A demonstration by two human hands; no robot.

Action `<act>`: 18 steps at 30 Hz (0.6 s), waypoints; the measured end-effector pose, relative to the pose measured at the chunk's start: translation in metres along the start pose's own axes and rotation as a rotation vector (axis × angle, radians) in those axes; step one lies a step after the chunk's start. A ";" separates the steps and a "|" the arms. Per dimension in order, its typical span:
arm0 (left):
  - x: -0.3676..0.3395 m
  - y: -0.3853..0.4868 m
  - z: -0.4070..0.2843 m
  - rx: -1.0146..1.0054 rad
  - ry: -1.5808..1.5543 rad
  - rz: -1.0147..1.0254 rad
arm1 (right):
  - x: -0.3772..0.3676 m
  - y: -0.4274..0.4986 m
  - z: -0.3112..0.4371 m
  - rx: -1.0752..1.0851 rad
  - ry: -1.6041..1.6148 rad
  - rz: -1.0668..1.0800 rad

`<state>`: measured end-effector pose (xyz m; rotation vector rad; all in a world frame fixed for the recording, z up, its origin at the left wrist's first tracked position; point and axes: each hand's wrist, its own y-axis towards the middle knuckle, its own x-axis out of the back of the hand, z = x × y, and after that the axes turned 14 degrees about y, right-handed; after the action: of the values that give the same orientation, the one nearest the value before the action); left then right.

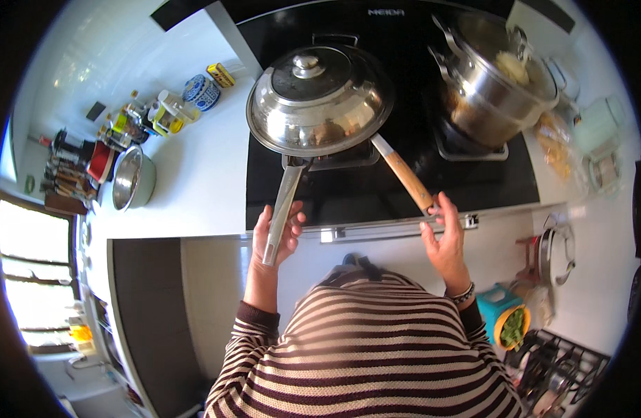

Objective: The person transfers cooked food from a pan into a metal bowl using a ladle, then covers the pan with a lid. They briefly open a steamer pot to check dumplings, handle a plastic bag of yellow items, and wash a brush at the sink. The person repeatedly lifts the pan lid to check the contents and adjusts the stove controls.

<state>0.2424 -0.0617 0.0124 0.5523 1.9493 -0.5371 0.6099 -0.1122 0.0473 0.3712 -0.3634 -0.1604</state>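
A wok with a domed metal lid (320, 112) stands on the left burner of the black glass hob (346, 193). The lid has a dark glass centre and a round metal knob (305, 62). My left hand (278, 237) is under and around the wok's long metal handle (286, 209), its fingers loosely curled. A wood-handled utensil (409, 178) sticks out from under the lid towards the right. At its handle's end, my right hand (446, 237) has thumb and fingers around the hanging loop; whether they pinch it is hard to tell.
A steaming metal pot (487, 99) stands on the right burner. On the left counter are a metal bowl (135, 180), condiment bottles (137, 117) and a blue-and-white jar (201, 93). A bag of yellowish food (555, 146) lies right of the hob. Leafy greens (512, 326) sit in a yellow container lower right.
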 end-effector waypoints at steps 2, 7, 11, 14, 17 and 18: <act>-0.005 0.005 -0.014 0.044 -0.007 -0.015 | -0.004 -0.008 -0.011 -0.037 0.006 -0.062; -0.003 0.009 -0.026 0.244 -0.045 -0.030 | -0.030 -0.032 -0.043 -0.165 0.245 -0.346; -0.002 0.009 -0.033 0.265 0.117 -0.051 | -0.056 -0.073 -0.095 -0.436 0.292 -0.368; -0.005 0.012 -0.033 0.299 0.099 -0.060 | -0.077 -0.087 -0.105 -0.312 -0.037 -0.310; -0.003 0.014 -0.029 0.233 0.086 -0.038 | -0.086 -0.083 -0.094 -0.121 -0.260 -0.303; 0.000 0.012 -0.027 0.228 0.064 -0.058 | -0.086 -0.084 -0.095 -0.100 -0.286 -0.288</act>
<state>0.2302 -0.0358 0.0213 0.6642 1.9825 -0.7940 0.5591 -0.1403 -0.0944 0.3009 -0.5811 -0.5151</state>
